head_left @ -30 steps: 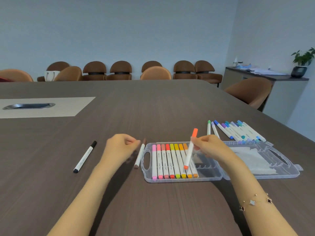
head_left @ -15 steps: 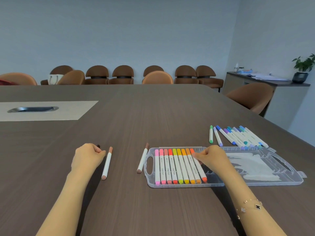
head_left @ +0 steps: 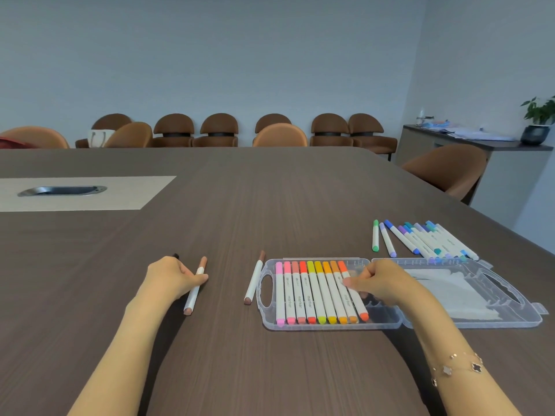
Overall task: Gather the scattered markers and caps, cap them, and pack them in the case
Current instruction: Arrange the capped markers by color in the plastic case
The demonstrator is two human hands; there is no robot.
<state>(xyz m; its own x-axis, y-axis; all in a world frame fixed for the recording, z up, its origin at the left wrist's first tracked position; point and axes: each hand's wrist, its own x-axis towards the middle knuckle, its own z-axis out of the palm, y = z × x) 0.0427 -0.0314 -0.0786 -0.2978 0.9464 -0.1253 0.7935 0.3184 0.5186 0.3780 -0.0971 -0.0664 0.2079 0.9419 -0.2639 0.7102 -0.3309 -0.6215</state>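
An open clear plastic case (head_left: 330,325) lies on the table, and its left half holds several capped markers, pink through orange. My right hand (head_left: 381,283) rests over the tray with its fingertips closed on the orange-red marker (head_left: 357,304) in the last filled slot. My left hand (head_left: 171,279) lies further left, with fingers curled and thumb on a tan-capped marker (head_left: 192,298) lying on the table. A black marker tip (head_left: 175,256) peeks out behind that hand. A brown-capped marker (head_left: 253,280) lies beside the case's left handle.
Several blue, purple and teal markers (head_left: 429,238), plus a green one (head_left: 375,235), lie beyond the case. The case's lid half (head_left: 510,313) holds a white sheet. A cable port (head_left: 61,190) sits at far left. Chairs line the table's far and right edges.
My right hand lowered the orange-red marker from the air into the case. My left hand moved left, away from the brown marker, and closed its thumb on the tan marker.
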